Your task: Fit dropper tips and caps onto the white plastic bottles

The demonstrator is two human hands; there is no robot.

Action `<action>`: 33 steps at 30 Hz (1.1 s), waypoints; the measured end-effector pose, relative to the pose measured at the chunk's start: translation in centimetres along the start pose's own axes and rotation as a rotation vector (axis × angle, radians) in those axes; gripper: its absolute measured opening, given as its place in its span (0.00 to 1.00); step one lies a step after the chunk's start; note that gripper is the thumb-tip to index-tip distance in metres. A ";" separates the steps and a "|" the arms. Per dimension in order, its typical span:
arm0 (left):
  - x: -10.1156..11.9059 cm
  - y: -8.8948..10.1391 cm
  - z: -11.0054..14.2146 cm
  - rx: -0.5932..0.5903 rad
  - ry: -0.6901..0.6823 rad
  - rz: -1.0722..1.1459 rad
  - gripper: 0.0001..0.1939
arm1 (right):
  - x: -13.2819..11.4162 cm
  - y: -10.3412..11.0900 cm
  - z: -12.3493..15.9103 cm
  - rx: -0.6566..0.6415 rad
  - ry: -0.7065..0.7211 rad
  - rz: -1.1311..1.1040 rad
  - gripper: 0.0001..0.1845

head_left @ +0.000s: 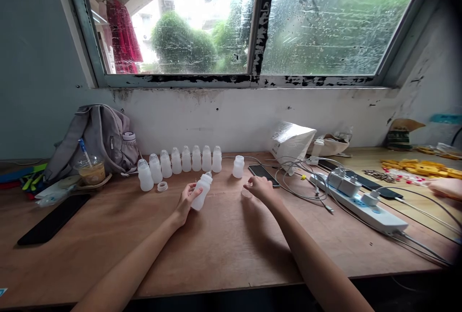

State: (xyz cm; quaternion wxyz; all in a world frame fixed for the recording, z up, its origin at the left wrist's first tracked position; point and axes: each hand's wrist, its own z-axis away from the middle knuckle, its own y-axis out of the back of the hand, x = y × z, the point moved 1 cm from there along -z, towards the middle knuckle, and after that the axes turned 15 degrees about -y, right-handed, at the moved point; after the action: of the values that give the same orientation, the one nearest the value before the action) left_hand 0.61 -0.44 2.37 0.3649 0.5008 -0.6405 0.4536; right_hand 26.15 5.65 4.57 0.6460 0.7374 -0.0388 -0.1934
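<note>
My left hand (pixel 186 201) is wrapped round a frosted white baby bottle (pixel 202 192), which is tilted to the right with its teat end up. Further right, my right hand (pixel 260 188) reaches down to the tabletop, its fingertips pinched on a small clear bottle cap (pixel 247 193). Behind them, several capped baby bottles (pixel 175 160) stand in a row near the wall. A loose white collar ring (pixel 162 186) lies in front of the row. One bottle without a top (pixel 238 167) stands upright beyond my right hand.
A phone (pixel 263 175) lies just behind my right hand. Tangled cables (pixel 306 184) and a white power strip (pixel 364 208) are on the right. To the left are a grey backpack (pixel 99 134), an iced drink (pixel 92 171) and a black tablet-like slab (pixel 54 219). Another person's hand (pixel 445 188) shows at far right.
</note>
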 end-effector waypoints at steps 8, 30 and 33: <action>0.1 0.1 -0.2 -0.056 -0.009 -0.073 0.22 | -2.0 0.3 1.2 -0.218 0.303 -1.058 0.19; 0.8 -0.1 0.0 -0.045 -0.037 -0.136 0.18 | -3.7 0.7 4.4 -0.721 0.385 -1.252 0.16; 0.9 -0.1 0.0 -0.036 -0.050 -0.144 0.19 | -3.8 0.3 4.3 -0.710 0.359 -1.271 0.17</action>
State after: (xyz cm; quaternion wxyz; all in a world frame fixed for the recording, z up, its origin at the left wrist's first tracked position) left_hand 0.52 -0.72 3.18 0.3896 0.5502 -0.6197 0.4019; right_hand 21.28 2.73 5.33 0.6053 0.3851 0.5656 -0.4068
